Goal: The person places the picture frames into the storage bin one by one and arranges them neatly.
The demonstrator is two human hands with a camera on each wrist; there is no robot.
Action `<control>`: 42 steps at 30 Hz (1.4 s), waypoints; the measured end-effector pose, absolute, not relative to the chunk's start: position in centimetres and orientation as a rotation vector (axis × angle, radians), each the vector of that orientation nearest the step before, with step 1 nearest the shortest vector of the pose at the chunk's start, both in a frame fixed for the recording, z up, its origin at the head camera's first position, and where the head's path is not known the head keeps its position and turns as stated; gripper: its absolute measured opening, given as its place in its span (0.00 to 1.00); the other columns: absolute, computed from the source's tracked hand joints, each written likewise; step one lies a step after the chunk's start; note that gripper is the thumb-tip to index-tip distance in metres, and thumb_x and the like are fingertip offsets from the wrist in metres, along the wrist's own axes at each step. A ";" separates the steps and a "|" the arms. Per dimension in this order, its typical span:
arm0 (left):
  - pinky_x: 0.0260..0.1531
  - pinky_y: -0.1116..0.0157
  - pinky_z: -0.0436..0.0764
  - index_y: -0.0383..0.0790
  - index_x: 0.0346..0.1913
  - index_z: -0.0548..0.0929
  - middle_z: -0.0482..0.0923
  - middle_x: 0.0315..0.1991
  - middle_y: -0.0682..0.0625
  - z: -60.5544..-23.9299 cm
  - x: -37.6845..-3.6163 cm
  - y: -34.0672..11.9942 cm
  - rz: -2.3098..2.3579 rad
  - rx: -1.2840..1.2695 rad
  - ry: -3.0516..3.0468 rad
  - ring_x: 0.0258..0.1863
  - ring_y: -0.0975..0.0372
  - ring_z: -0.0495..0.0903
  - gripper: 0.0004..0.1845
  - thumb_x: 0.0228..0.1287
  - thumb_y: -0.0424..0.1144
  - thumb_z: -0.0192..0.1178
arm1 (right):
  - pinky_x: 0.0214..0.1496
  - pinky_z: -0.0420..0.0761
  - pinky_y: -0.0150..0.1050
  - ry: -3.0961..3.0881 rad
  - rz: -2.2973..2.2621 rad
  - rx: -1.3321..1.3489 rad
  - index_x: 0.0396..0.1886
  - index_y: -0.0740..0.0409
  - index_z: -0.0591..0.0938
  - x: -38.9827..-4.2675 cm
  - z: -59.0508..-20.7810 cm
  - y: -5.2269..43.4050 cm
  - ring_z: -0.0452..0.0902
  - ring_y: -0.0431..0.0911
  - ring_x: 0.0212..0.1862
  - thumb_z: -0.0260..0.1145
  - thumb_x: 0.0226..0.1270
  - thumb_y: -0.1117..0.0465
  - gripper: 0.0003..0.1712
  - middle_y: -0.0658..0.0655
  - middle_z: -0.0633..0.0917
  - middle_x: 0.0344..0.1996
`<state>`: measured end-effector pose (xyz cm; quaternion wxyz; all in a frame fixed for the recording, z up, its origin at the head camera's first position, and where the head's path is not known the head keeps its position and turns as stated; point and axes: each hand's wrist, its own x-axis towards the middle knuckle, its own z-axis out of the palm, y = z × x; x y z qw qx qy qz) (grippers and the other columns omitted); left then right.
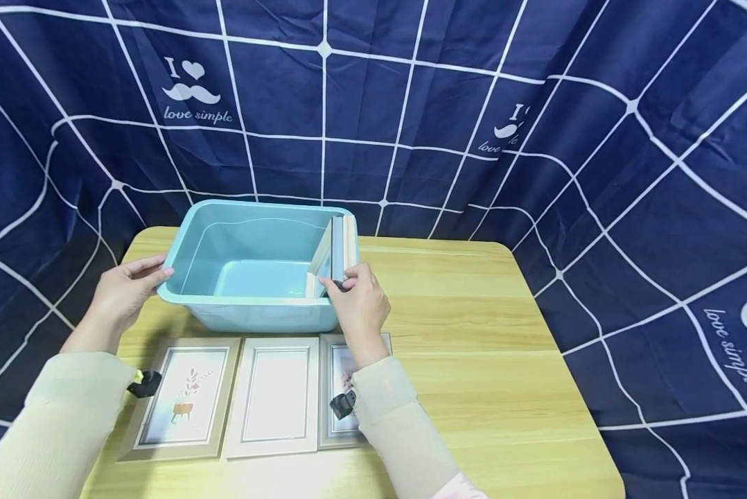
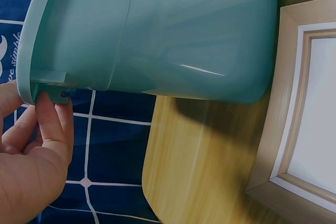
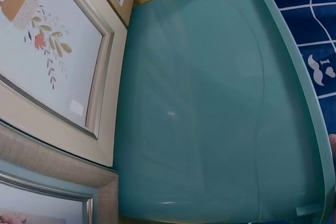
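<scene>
At the left of the head view, the left hand (image 1: 124, 291) grips the left rim of a teal plastic tub (image 1: 255, 305); the left wrist view shows its fingers (image 2: 55, 124) curled up under the rim lip, thumb on the outer edge. The tub sits near the middle of the frame on a pale wooden worktop (image 1: 473, 333), toward the worktop's far left part, its left rim reaching out close to the rounded left edge. Its walls are smooth and glossy, with a wavy moulded line running round the inside.

Against the tub's right inner wall, two picture frames (image 1: 339, 249) stand on edge, leaning slightly, one grey-faced and one pale wood. The right hand (image 1: 361, 305) pinches their near lower corner at the tub's front right rim, fingers closed together on the frames.

Below the tub, along the near edge of the worktop, three more frames lie flat side by side: a botanical print frame (image 1: 183, 398) at lower left, a blank white frame (image 1: 276, 395) touching its right side, and a third frame (image 1: 336, 374) partly hidden under the right forearm. They sit just in front of the tub's front wall.

To the right, the worktop is bare wood out to its far edge, backed all round by a navy grid-patterned cloth (image 1: 598, 173).
</scene>
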<state>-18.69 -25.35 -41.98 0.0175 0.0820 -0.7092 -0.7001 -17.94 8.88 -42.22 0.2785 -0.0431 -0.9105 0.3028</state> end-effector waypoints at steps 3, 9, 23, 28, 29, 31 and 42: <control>0.30 0.79 0.79 0.23 0.63 0.67 0.80 0.30 0.67 -42.0 -18.7 -25.4 -2.174 0.252 -2.205 0.29 0.75 0.79 0.28 0.63 0.32 0.62 | 0.20 0.71 0.38 -2.440 0.802 -0.122 0.34 0.49 0.78 -17.9 -42.3 8.9 0.78 0.42 0.25 0.77 0.46 0.40 0.25 0.42 0.83 0.24; 0.30 0.79 0.78 0.21 0.64 0.65 0.79 0.29 0.68 -42.0 -18.8 -25.4 -2.127 0.262 -2.257 0.29 0.76 0.79 0.30 0.64 0.32 0.62 | 0.20 0.69 0.38 -2.434 0.819 -0.116 0.35 0.48 0.77 -17.8 -42.5 9.1 0.78 0.42 0.24 0.76 0.46 0.39 0.25 0.40 0.83 0.23; 0.29 0.78 0.79 0.50 0.42 0.83 0.81 0.30 0.65 -42.2 -18.7 -25.7 -2.224 0.257 -2.159 0.29 0.74 0.80 0.10 0.62 0.31 0.64 | 0.23 0.71 0.36 -2.401 1.095 -0.126 0.40 0.49 0.78 -17.3 -42.5 10.0 0.76 0.36 0.23 0.75 0.48 0.40 0.26 0.40 0.82 0.24; 0.29 0.79 0.79 0.32 0.58 0.75 0.80 0.30 0.67 -42.2 -18.7 -25.6 -2.174 0.262 -2.214 0.29 0.75 0.79 0.21 0.63 0.32 0.63 | 0.27 0.75 0.36 -2.281 1.309 -0.035 0.43 0.54 0.78 -17.3 -43.4 11.0 0.77 0.37 0.26 0.76 0.50 0.46 0.26 0.45 0.82 0.27; 0.29 0.79 0.79 0.28 0.61 0.71 0.80 0.30 0.67 -42.2 -18.7 -25.6 -2.161 0.262 -2.228 0.29 0.75 0.79 0.24 0.63 0.32 0.62 | 0.28 0.76 0.35 -2.261 1.348 -0.007 0.43 0.56 0.78 -17.3 -43.7 11.3 0.77 0.38 0.27 0.76 0.51 0.47 0.26 0.47 0.82 0.28; 0.30 0.79 0.79 0.22 0.64 0.66 0.80 0.30 0.68 -42.1 -18.7 -25.6 -2.127 0.263 -2.260 0.29 0.76 0.79 0.29 0.64 0.32 0.62 | 0.31 0.78 0.34 -2.229 1.430 0.041 0.44 0.58 0.77 -17.2 -44.2 11.9 0.77 0.41 0.29 0.76 0.52 0.50 0.26 0.50 0.82 0.31; 0.30 0.79 0.79 0.19 0.64 0.63 0.79 0.29 0.68 -42.0 -18.7 -25.4 -2.118 0.247 -2.265 0.29 0.76 0.79 0.31 0.64 0.32 0.61 | 0.38 0.80 0.38 -2.253 1.726 0.148 0.48 0.71 0.73 -14.9 -43.2 14.5 0.76 0.52 0.38 0.72 0.57 0.65 0.23 0.69 0.80 0.41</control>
